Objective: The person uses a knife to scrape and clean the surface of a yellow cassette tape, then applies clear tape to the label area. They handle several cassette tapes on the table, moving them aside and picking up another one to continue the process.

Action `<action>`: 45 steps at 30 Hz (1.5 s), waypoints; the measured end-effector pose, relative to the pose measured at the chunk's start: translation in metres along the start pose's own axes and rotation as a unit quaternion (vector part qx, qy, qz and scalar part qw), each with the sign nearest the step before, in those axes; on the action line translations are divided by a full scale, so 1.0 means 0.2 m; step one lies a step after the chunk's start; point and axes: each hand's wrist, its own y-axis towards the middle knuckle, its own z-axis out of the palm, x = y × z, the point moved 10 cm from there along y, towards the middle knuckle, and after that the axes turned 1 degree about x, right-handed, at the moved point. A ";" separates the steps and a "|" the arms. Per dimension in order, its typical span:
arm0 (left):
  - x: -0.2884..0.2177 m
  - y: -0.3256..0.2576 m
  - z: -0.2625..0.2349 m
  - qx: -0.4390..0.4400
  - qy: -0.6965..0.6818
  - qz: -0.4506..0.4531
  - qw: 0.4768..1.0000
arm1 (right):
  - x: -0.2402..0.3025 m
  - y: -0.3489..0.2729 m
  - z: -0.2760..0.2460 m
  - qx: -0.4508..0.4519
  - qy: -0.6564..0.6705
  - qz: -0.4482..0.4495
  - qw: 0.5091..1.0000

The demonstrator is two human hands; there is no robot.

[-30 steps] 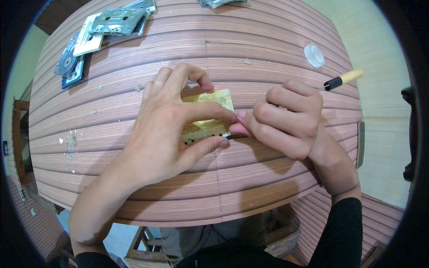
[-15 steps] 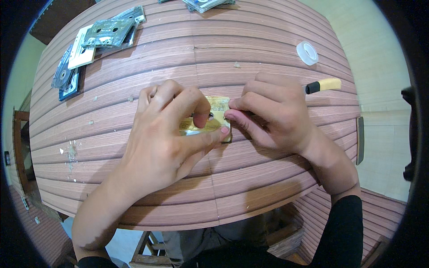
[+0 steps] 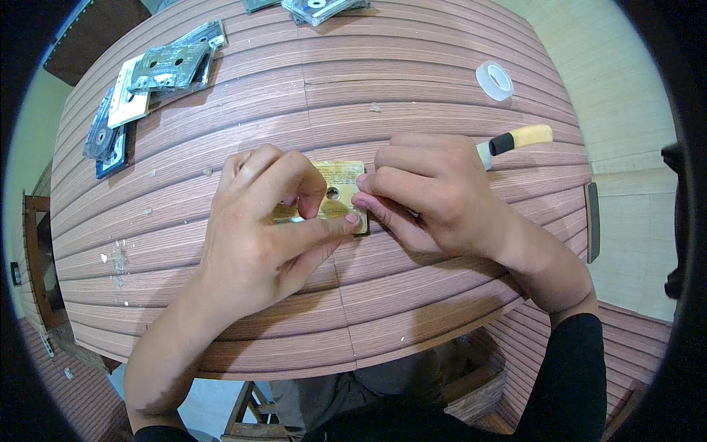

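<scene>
A yellowish cassette tape (image 3: 344, 175) lies on the table in front of me, and one of its hub holes shows. My left hand (image 3: 258, 221) covers its left part, with the thumb pressed on the near right corner and the fingers curled above. At the right edge of the cassette, my right hand (image 3: 438, 195) is closed in a pinch, thumb and forefinger together on that edge. Anything small between those fingertips is hidden. Just beyond my right hand lies a knife-like tool with a yellow and black handle (image 3: 526, 138), its other end partly behind the hand.
Several cassettes (image 3: 171, 68) are piled at the far left, and more cassettes (image 3: 318, 9) lie at the far edge. A roll of clear tape (image 3: 494, 81) rests at the far right. Small broken fragments (image 3: 118, 259) are scattered on the wood-patterned table (image 3: 280, 339) at left.
My left fingers have drawn back leftward, uncovering the hub hole. The right hand keeps its pinch at the cassette's edge. The whole view has shifted slightly.
</scene>
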 end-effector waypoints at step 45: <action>-0.03 0.01 0.03 0.011 -0.026 0.031 0.999 | 0.01 0.00 -0.01 -0.006 -0.026 0.040 0.999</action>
